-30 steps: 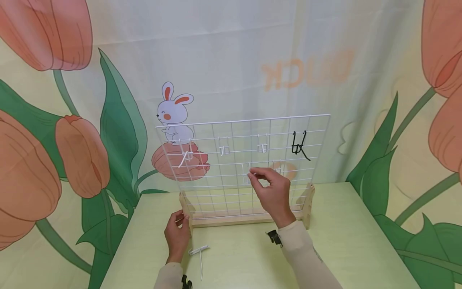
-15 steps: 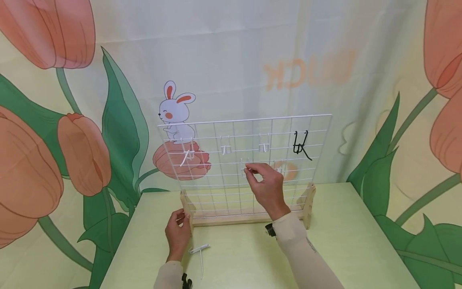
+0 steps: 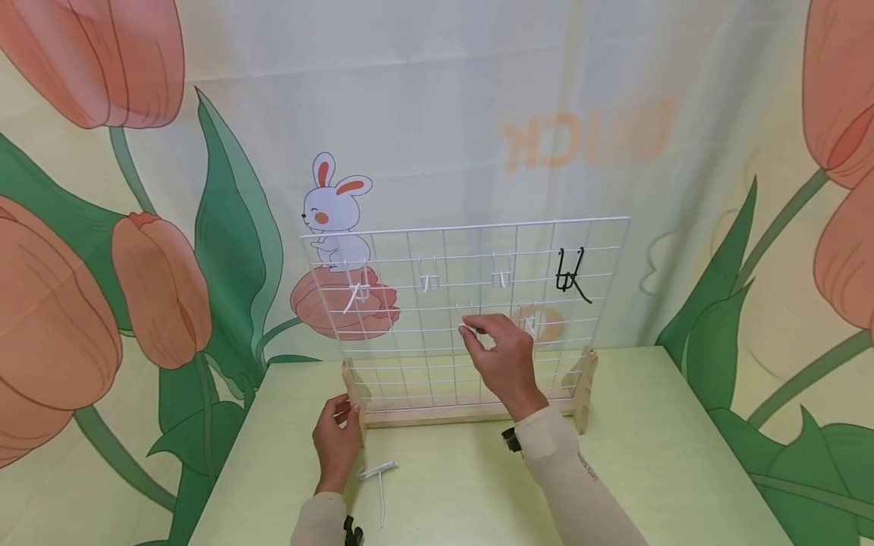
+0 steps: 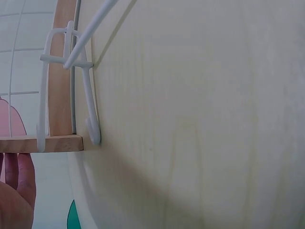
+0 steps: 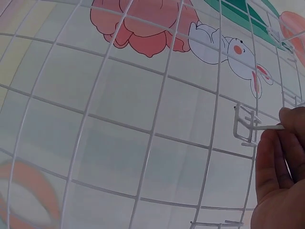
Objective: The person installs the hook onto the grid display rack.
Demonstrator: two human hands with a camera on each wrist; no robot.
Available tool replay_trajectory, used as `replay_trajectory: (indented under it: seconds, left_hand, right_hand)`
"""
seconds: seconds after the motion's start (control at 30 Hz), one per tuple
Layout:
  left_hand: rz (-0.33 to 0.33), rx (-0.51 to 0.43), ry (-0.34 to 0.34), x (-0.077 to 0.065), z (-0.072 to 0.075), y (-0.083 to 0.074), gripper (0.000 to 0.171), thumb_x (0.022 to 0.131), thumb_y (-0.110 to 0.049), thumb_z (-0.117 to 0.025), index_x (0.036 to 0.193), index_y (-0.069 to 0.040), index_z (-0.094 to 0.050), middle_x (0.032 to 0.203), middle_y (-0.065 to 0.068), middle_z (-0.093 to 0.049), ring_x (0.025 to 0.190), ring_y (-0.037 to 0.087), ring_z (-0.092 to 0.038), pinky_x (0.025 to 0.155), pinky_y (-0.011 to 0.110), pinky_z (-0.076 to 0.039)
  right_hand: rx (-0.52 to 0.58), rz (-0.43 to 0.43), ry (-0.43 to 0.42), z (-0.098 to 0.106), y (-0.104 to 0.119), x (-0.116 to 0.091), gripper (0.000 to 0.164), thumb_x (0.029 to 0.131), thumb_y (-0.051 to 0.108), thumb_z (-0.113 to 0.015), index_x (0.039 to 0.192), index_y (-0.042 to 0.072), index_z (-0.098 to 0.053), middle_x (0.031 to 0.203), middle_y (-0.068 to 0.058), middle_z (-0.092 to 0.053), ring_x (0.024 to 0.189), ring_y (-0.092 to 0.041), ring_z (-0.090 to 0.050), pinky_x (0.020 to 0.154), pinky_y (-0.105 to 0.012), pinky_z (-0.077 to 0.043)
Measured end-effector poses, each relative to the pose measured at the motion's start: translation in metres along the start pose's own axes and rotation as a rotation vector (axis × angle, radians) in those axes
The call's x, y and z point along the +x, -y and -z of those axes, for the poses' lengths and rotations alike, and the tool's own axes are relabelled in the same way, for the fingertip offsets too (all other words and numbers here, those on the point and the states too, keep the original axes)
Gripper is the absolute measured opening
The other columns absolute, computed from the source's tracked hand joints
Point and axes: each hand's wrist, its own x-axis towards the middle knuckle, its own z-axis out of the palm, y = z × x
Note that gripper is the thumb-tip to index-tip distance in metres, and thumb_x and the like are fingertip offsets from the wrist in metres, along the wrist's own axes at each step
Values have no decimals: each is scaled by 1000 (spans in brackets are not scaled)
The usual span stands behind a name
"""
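Two hands busy: right hand (image 3: 504, 356) pinches white hook (image 5: 248, 126) onto wire grid (image 3: 410, 303); left hand (image 3: 336, 440) grips wooden stand (image 3: 355, 398), steadying it.

You wore cream long sleeves (image 3: 567, 470) on both arms. Each wrist carried a small black strapped camera unit (image 3: 508, 439). Hands were bare.
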Motion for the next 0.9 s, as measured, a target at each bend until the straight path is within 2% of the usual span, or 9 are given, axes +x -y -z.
replay_trajectory:
  seconds: [0.27, 0.9]
  left_hand:
    - [1, -7, 8, 0, -1, 1, 25, 102, -15, -71, 127, -12, -68, 118, 11, -75, 106, 30, -75, 88, 49, -64]
    - [-30, -3, -17, 0, -2, 1, 25, 101, -12, -72, 126, -10, -69, 117, 13, -75, 104, 32, -76, 86, 50, -64]
  right_hand:
    - [-15, 7, 12, -2, -3, -7, 19, 86, 10, -88, 103, 5, -82, 98, -8, -82, 86, -22, -77, 77, -40, -66]
    - [-15, -20, -8, -1, -1, -24, 22, 84, 8, -88, 104, 4, -81, 98, -8, -81, 84, -22, -76, 76, -40, -64]
